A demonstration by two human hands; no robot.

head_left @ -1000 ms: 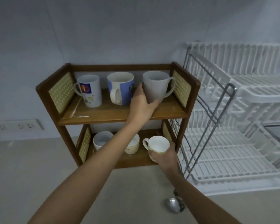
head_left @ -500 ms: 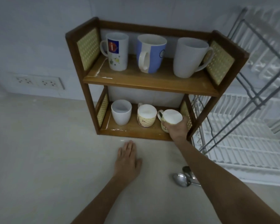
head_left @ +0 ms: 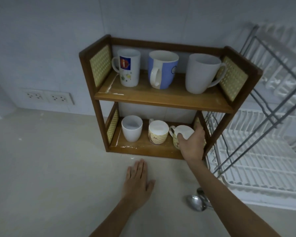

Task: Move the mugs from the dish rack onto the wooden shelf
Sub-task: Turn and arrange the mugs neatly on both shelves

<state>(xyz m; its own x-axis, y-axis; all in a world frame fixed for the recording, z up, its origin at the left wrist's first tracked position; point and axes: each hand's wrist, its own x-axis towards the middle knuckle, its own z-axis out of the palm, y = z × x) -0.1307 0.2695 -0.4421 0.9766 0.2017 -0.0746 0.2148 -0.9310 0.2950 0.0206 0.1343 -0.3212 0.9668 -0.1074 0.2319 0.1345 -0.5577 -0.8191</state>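
Your pale desk (head_left: 50, 168) runs back to a tiled wall. The white rack (head_left: 263, 151) stands at right, touching the wooden shelf (head_left: 161, 100). On its top board sit three mugs: a logo mug (head_left: 129, 69), a blue mug (head_left: 162, 71) and a grey mug (head_left: 202, 74). Below stand a white cup (head_left: 132, 129), a cream mug (head_left: 158, 133) and a yellow mug (head_left: 179, 134). Your right hand (head_left: 192, 144) has its grip around the yellow mug. Your left hand (head_left: 138, 182) lies flat, grip released. Two spoons (head_left: 196, 201) lie near the rack.

Both forearms are bare, with no sleeves showing. The left hand (head_left: 138, 180) and right hand (head_left: 192, 144), nearest the wooden shelf (head_left: 162, 100), seem ringless in the dim light.
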